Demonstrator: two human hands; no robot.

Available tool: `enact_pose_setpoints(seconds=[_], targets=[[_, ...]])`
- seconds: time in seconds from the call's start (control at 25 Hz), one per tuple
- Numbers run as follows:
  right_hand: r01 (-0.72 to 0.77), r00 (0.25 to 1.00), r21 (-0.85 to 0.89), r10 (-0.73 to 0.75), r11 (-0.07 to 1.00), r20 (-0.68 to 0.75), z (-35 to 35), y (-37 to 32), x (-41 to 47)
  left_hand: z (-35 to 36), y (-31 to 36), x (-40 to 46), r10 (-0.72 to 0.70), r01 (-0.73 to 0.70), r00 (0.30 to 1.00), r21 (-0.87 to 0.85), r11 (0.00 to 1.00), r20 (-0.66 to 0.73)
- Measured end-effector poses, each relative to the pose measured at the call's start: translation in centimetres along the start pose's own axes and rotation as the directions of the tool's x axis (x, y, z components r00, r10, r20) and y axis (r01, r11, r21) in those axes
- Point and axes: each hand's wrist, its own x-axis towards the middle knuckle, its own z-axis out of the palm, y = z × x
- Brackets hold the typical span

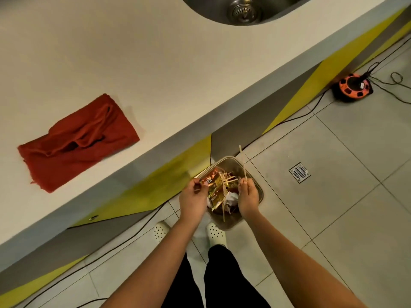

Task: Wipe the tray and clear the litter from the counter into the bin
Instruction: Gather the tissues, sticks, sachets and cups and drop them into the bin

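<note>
Both of my hands hang over the grey bin [229, 162] on the floor below the counter edge. My left hand [193, 197] pinches a shiny red-and-gold sachet wrapper [209, 178] at the bin's left rim. My right hand [248, 196] pinches a thin wooden stir stick [242, 164] that points up and away from me. Inside the bin lie sachets, wooden sticks and crumpled paper [219, 194]. A red cloth [77, 141] lies crumpled on the white counter [144, 63] to the left. No tray is in view.
A steel sink [244, 10] is set in the counter at the top. On the tiled floor lie a drain grate [299, 172], an orange cable reel [351, 86] and black cables. My feet in white clogs [216, 234] stand just before the bin.
</note>
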Motion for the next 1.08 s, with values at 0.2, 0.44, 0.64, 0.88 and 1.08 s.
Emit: enact_pose_setpoints(seconds=[0.2, 0.44, 0.64, 0.88, 1.08], targets=[[-0.077, 0.997, -0.115, 0.076, 0.990, -0.010, -0.2, 2.5, 2.4, 2.4, -2.2, 4.1, 0.035, -0.035, 0.999, 0.110, 0.993, -0.003], [-0.184, 0.976, -0.523, 0.218, 0.832, 0.002, -0.5, 4.2, 4.3, 2.9, -4.6, 5.9, -0.162, 0.017, 0.956, 0.510, 0.860, 0.242], [-0.041, 0.992, -0.664, 0.108, 0.747, 0.061, -0.9, 2.3, 3.1, 1.6, -4.5, 5.9, -0.165, 0.036, 0.959, 0.479, 0.877, 0.230], [0.167, 0.986, -0.508, -0.132, 0.845, 0.105, -0.7, -2.7, 0.0, 0.3, 2.0, 3.4, 0.013, -0.097, 0.955, 0.268, 0.959, 0.298], [0.627, 0.773, -0.119, -0.634, 0.770, -0.029, -1.1, -12.7, -2.9, -2.8, 10.7, -1.6, 0.206, -0.249, 0.905, 0.071, 0.966, 0.371]])
